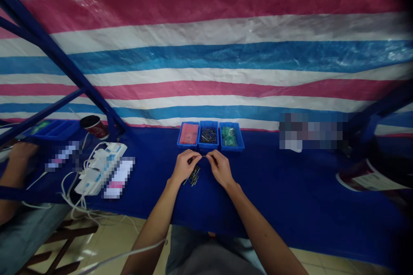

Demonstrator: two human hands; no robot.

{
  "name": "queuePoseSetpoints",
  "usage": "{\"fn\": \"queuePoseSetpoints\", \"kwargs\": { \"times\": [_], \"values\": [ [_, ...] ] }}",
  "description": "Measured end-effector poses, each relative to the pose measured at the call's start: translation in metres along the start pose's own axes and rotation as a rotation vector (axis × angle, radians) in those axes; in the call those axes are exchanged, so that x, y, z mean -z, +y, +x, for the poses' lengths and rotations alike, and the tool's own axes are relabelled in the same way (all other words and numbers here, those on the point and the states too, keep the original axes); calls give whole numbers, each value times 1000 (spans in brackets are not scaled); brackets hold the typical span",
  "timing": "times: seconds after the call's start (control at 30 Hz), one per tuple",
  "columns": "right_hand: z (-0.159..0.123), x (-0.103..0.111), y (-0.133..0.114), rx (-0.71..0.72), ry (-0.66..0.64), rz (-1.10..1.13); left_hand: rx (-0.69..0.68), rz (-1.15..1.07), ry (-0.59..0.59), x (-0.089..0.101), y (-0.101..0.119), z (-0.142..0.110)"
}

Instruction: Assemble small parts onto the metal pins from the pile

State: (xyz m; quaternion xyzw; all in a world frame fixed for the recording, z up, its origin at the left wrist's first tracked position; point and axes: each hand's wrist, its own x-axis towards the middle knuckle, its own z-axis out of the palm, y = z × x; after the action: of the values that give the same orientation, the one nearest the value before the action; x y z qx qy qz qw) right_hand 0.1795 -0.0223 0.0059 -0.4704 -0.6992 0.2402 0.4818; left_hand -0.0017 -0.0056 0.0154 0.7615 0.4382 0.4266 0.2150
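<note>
My left hand and my right hand meet above the blue table, fingertips pinched. Between them they hold a short, thin, dark stick-like piece, one end in each hand; its exact kind is too small to tell. A loose pile of slim dark and brass-coloured pieces lies beside my left hand, partly hidden by it. Just beyond my hands stand three small blue bins: the left bin has pink-red contents, the middle bin many thin dark pieces, the right bin green and clear bits.
On the left lie a white power strip with tangled cables and a blurred phone-like item. Farther left are a dark cup and another person's hand. A large container stands right; a striped tarp hangs behind.
</note>
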Motion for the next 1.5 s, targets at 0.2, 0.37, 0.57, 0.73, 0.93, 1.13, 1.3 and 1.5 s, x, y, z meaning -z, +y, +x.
{"fn": "queuePoseSetpoints", "kwargs": {
  "times": [0.2,0.37,0.57,0.73,0.93,1.13,1.3,1.5],
  "values": [
    [0,0,1,-5,47,1,3,-5,18,2,0,0],
    [-2,3,-2,1,178,-5,24,-8,59,4,-3,0],
    [6,7,-1,24,555,-76,29,-16,102,4,-3,1],
    [30,7,19,-75,417,-271,40,-16,106,4,-4,1],
    [22,1,21,-131,276,-281,63,-9,140,4,-6,1],
    [7,-9,12,77,-190,-106,134,5,221,8,-10,1],
    [10,-5,15,55,-395,-99,145,-15,244,8,-12,1],
    [11,-3,18,35,-483,-103,143,-40,203,4,-11,0]
  ]
}}
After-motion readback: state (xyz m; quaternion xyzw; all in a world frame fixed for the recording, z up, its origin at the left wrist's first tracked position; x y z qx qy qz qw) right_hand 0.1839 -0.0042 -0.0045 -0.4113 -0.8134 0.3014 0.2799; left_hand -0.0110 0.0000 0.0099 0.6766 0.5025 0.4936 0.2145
